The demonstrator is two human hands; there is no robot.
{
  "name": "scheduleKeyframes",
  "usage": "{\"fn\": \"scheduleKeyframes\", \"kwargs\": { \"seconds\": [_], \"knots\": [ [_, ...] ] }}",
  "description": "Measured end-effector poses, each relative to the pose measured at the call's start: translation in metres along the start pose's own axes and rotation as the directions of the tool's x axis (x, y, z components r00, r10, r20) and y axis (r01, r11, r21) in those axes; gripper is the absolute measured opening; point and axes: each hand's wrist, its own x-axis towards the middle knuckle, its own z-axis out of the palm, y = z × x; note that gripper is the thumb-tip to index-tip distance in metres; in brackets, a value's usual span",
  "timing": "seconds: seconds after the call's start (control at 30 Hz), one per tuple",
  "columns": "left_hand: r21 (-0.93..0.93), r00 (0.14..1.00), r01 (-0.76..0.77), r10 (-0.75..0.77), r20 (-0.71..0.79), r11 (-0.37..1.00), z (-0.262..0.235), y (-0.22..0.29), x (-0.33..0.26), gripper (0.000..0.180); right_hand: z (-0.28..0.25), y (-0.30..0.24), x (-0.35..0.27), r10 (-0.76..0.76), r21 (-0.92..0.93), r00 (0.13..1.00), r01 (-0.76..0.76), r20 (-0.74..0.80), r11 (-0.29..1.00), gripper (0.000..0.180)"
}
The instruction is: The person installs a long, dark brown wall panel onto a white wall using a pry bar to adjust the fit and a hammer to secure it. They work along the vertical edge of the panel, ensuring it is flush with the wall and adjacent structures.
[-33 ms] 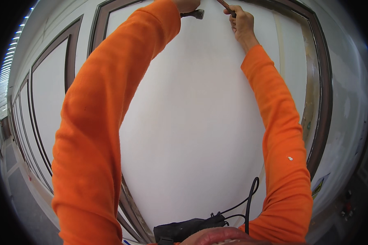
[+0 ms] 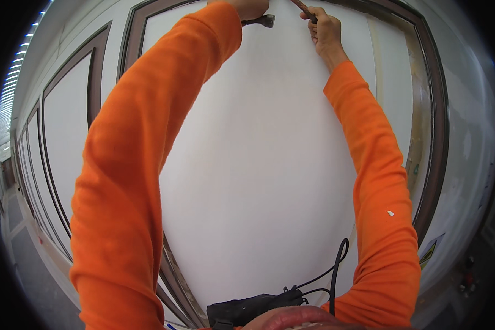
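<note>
My left hand (image 2: 252, 7) is at the top edge of the view, cut off by it, closed on a dark metal tool. The tool's blunt, flared end (image 2: 267, 21) sticks out to the right below the hand and looks like a hammer head; the rest is hidden. To the right, my right hand (image 2: 328, 30) is wrapped round a brown stick-like handle (image 2: 301, 6) with a dark lower end. This handle slants up to the left and leaves the picture. Both hands are raised over a white panel (image 2: 258, 137).
A dark brown frame (image 2: 439, 110) borders the panel, with an unfinished tan strip (image 2: 421, 99) inside its right side. More framed panels (image 2: 66, 104) run along the wall at left. A black pouch (image 2: 253, 308) with a looped black cable (image 2: 335, 269) hangs at the bottom.
Almost nothing differs. My left hand and the dark tool sit very slightly lower; my right hand has stayed in place.
</note>
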Motion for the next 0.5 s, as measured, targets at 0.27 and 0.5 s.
{"fn": "scheduleKeyframes", "kwargs": {
  "seconds": [0.27, 0.5],
  "knots": [
    [0.006, 0.962, 0.081, -0.08, 0.262, 0.997, -0.006, 0.002, 0.009, 0.051, -0.008, 0.002, 0.01, -0.064, 0.035, 0.996, 0.062, 0.063, 0.997, 0.038],
    [-0.405, 0.882, 0.461, -0.357, 0.309, 0.789, -0.026, -0.028, -0.006, 0.033, 0.002, -0.007, -0.003, -0.079, 0.11, 0.997, 0.078, 0.002, 0.991, 0.034]
  ]
}}
